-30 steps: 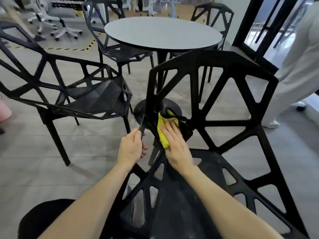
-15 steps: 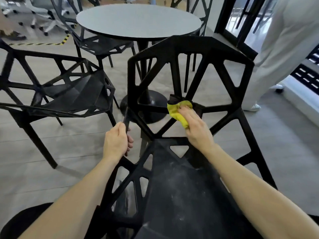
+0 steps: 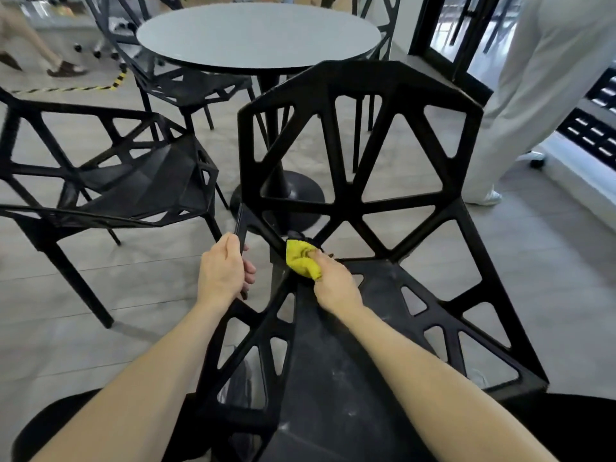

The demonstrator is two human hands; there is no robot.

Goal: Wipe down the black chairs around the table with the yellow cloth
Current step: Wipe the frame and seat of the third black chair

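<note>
My right hand (image 3: 336,288) clamps the cloth (image 3: 301,260) at the chair (image 3: 360,208) centre; unwiped struts run upper right. Left hand (image 3: 223,273) grips the left edge.

No readable text, labels, brands, numbers or signs anywhere: none on the chairs, the cloth, the tabletop or the floor.

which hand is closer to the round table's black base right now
Left. The left hand grips the near chair's side strut, just below the table base. The right hand, holding the yellow cloth on the seat's front corner, sits a little lower.
</note>
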